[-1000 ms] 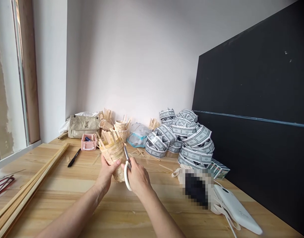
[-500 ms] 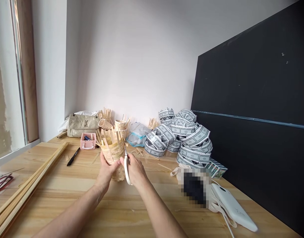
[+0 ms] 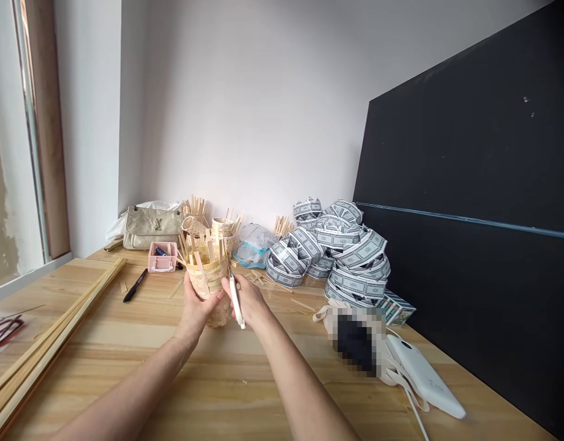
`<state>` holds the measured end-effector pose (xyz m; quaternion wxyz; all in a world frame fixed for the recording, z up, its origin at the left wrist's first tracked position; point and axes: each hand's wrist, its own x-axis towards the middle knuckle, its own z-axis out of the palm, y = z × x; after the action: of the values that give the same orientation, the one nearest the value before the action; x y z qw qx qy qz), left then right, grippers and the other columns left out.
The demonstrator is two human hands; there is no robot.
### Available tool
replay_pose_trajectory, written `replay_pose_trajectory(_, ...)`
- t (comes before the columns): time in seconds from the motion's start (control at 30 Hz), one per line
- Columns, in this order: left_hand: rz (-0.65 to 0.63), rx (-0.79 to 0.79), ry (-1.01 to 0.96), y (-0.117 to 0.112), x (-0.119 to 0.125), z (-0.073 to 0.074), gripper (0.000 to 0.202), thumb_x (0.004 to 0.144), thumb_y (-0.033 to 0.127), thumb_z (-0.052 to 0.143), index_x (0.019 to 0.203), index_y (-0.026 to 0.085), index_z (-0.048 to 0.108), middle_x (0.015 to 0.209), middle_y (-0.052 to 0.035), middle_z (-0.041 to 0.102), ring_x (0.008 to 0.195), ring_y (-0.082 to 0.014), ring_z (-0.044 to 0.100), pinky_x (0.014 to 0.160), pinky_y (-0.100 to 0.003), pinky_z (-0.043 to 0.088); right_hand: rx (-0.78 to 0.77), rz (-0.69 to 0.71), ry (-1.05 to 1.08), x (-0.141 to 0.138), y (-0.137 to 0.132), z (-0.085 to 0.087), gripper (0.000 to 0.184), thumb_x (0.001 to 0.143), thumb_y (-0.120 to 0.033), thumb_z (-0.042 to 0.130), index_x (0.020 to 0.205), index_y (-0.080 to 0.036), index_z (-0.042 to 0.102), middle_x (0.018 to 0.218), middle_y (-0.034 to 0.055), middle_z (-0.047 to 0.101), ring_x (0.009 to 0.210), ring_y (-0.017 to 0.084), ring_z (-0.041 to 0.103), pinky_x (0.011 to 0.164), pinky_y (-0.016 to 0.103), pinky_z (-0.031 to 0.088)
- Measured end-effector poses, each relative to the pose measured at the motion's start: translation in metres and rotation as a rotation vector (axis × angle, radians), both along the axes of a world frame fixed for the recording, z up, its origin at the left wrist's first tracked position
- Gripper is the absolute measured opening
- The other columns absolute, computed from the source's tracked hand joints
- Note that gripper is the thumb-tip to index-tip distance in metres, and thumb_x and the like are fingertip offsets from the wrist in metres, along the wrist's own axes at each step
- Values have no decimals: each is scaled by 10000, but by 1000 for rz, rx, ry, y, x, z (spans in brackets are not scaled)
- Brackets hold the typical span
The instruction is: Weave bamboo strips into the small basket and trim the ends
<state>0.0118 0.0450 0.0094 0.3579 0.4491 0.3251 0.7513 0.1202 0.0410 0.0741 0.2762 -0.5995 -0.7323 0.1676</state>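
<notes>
A small woven bamboo basket [image 3: 207, 272] with loose strip ends sticking up from its rim is held above the wooden table [image 3: 125, 361]. My left hand [image 3: 195, 308] is wrapped round its lower left side. My right hand [image 3: 248, 300] grips white-handled scissors [image 3: 236, 301], their blades pointing up at the basket's right edge.
Long bamboo strips [image 3: 47, 349] lie at the left. A black marker [image 3: 135, 285], a pink box [image 3: 162, 257], a beige handbag [image 3: 153, 225] and more small baskets [image 3: 221, 228] stand behind. A heap of printed paper rolls [image 3: 341, 251], a white device [image 3: 424, 375] and a black board [image 3: 470, 214] are at the right.
Both hands have lifted the basket and scissors a little and turned the basket more upright. The scissors' handle has swung edge-on to the camera.
</notes>
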Motion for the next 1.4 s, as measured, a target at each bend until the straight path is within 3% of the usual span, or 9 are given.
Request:
replay_pose_trajectory(0.13, -9, 9, -42, -3, 2, 2, 769, 542, 220, 723, 1198, 228, 322, 1153, -88, 498, 1074, -255, 475, 904, -379, 375, 50, 38, 92, -1, -1, -3, 277, 784, -450, 406, 777, -208, 541, 792, 28, 616, 737, 151, 561, 611, 227, 394)
replay_pose_trajectory(0.5, -32, -38, -66, -4, 4, 0, 674, 544, 228, 727, 1126, 224, 389, 1116, -71, 526, 1035, -235, 501, 885, -371, 389, 90, 26, 86, 2, 1, -16, 251, 799, -412, 400, 791, -197, 530, 782, 36, 613, 699, 142, 550, 566, 207, 364)
replay_pose_trajectory(0.8, -76, -61, -114, -2, 1, -5, 533, 621, 250, 692, 1072, 227, 409, 1132, -60, 513, 1053, -213, 486, 885, -350, 390, 30, -90, -103, 12, -22, -9, 301, 839, -471, 291, 970, -235, 424, 909, 47, 606, 808, 201, 569, 572, 267, 329)
replay_pose_trajectory(1.07, -195, -60, -132, -4, 3, -7, 587, 631, 280, 687, 1132, 220, 386, 1172, -74, 512, 1087, -227, 476, 923, -375, 362, 125, -55, -224, 8, -27, -1, 303, 828, -472, 332, 970, -227, 441, 876, 53, 608, 779, 203, 581, 596, 283, 342)
replay_pose_trajectory(1.4, -165, -74, -76, -5, 6, -7, 590, 637, 276, 686, 1135, 230, 375, 1161, -71, 516, 1088, -230, 474, 920, -372, 363, 94, -89, -256, 5, -23, 8, 287, 830, -456, 332, 939, -222, 456, 825, 65, 638, 756, 221, 599, 599, 297, 368)
